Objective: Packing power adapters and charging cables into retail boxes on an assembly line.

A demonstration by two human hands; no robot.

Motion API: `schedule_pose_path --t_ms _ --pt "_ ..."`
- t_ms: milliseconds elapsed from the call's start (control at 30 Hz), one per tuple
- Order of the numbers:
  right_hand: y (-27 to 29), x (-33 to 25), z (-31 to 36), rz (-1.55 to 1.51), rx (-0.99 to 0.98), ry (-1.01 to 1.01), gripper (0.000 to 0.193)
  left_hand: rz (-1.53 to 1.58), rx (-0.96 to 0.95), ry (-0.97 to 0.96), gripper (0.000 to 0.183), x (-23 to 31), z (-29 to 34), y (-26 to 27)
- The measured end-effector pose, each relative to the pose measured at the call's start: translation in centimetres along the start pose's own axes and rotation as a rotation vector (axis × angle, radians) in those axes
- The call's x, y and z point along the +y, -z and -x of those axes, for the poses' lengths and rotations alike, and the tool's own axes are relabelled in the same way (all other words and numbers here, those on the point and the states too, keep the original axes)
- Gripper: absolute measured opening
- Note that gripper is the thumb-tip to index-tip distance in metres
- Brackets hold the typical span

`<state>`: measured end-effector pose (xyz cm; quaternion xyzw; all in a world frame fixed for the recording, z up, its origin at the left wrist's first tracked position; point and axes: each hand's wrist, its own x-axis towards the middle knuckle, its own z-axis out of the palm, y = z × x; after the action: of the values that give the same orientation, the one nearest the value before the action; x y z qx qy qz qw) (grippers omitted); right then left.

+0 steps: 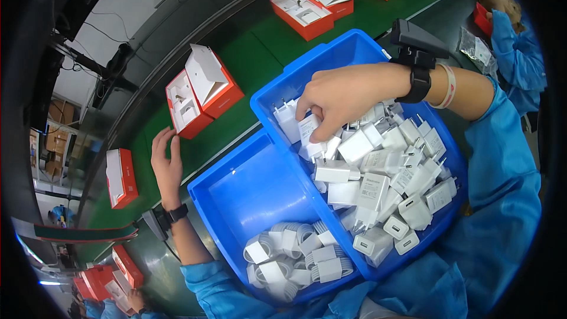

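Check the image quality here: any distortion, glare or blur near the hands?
In the head view, the green belt bows toward the black rim; a pale sheen lies on the blue bin; the white chargers look fairly crisp; the right hand and left hand show no strong blur.

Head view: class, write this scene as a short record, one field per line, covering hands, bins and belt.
Right hand: grips a white charger
Left hand: empty, beside an open red box; contact unclear
Right blue bin: heaped with white chargers
Left blue bin: coiled pale cables at its near end
Green belt: carries several red boxes
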<state>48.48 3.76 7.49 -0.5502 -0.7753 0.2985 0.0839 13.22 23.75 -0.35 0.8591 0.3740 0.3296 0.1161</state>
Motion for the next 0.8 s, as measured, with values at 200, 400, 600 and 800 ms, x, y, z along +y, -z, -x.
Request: schedule_pose_path --t_ms 200,400,600,800 --pt "0.8 0.0 0.2 -0.042 -0.124 0.009 0.047 0.188 0.185 0.288 0.019 -2.8 7.2 0.5" --pt "4.6 -1.7 -1.1 0.095 0.115 0.240 0.047 0.355 0.118 0.383 0.020 -2.6 9.1 -0.8" --pt "13.9 -5.9 -4.8 0.307 0.402 0.318 0.038 0.249 0.111 0.282 0.014 -0.5 8.1 -0.9" --pt "13.8 -3.8 -19.0 0.504 0.501 0.312 0.040 0.226 0.163 0.271 0.010 -0.9 8.9 -0.9"
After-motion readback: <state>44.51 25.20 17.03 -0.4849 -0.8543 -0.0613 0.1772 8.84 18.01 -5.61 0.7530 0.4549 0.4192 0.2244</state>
